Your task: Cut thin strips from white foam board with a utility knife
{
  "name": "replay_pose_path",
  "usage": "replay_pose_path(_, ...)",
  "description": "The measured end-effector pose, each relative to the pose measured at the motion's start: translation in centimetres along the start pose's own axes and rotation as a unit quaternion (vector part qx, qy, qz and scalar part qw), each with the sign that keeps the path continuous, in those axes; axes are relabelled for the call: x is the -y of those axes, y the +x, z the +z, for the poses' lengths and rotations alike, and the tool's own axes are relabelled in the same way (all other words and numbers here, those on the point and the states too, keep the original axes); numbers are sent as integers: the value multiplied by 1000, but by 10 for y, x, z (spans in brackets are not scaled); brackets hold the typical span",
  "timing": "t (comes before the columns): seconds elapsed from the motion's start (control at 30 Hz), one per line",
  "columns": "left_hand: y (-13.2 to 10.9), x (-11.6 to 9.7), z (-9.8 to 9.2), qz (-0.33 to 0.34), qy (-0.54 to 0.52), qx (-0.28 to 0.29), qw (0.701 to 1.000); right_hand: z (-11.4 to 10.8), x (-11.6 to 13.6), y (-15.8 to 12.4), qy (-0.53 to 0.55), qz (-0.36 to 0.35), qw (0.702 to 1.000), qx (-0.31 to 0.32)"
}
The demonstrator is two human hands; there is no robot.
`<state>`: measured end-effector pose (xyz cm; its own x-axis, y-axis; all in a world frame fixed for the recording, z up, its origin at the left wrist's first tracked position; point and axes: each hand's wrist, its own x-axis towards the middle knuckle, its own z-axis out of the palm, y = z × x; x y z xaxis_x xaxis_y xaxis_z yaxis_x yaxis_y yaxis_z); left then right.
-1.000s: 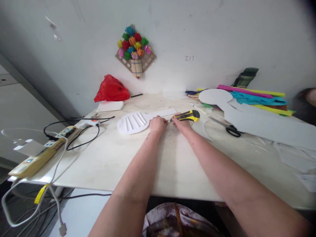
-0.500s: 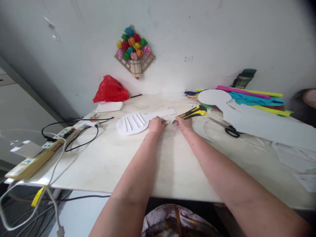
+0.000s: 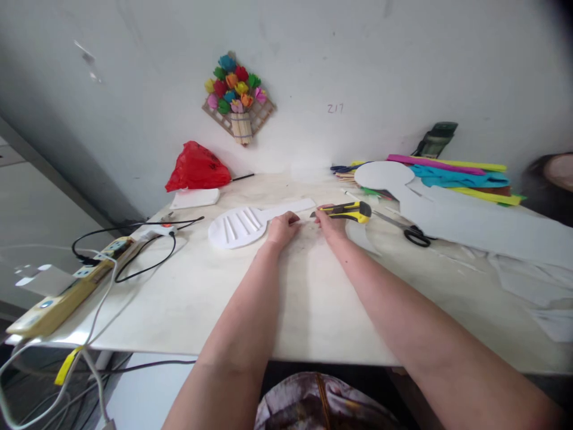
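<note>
My right hand is closed around a yellow and black utility knife. The knife lies nearly level, its blade tip pointing left toward my other hand. A short gap away, my left hand rests low over the table with its fingers pinched together. Whatever is between those fingertips is too small to make out. Just left of it lies a white paddle-shaped cutout, with several thin white strips standing on its round end. Its long handle runs behind my left hand.
Black-handled scissors and white sheet offcuts lie at the right, before colourful crepe paper. A red plastic bag sits at the back left. A power strip with cables lines the left edge.
The utility knife has turned to lie flatter, and its tip sits slightly further left. My left hand has barely shifted. The whole view has moved a little.
</note>
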<state>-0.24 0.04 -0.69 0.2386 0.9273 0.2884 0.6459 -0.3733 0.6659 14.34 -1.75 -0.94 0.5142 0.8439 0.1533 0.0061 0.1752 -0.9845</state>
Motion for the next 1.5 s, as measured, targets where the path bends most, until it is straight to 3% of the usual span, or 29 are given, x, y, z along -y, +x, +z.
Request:
replay_pose_path(0.13, 1, 7, 1, -16, -234, 6, 972, -1, 2, -2, 3, -8, 999, 47)
replay_pose_path(0.27, -4, 2, -3, 1, -365, 35, 930, -1, 2, -4, 8, -28, 996, 82)
replay_pose_path(0.63, -8, -2, -9, -36, -452, 113, 884, -1, 5, -7, -20, -28, 991, 126)
replay_pose_path(0.87, -8, -3, -12, -102, -559, 197, 799, -1, 10, -9, -30, -30, 990, 136)
replay_pose_path(1.03, -6, -6, -12, -158, -594, 186, 767, 0, 14, -14, -19, -40, 994, 100)
replay_pose_path(1.23, -6, -8, -13, -158, -632, 151, 744, -8, 6, -2, -86, -129, 987, 43)
replay_pose_path(1.33, -6, -7, -14, -155, -648, 119, 737, -18, 10, 3, -275, -202, 939, 45)
replay_pose_path(1.4, -6, -6, -16, -153, -657, 87, 733, -23, 15, 2, -433, -237, 868, 58)
replay_pose_path(1.5, -6, -7, -18, -156, -669, 50, 725, -24, 20, 1, -587, -225, 771, 99)
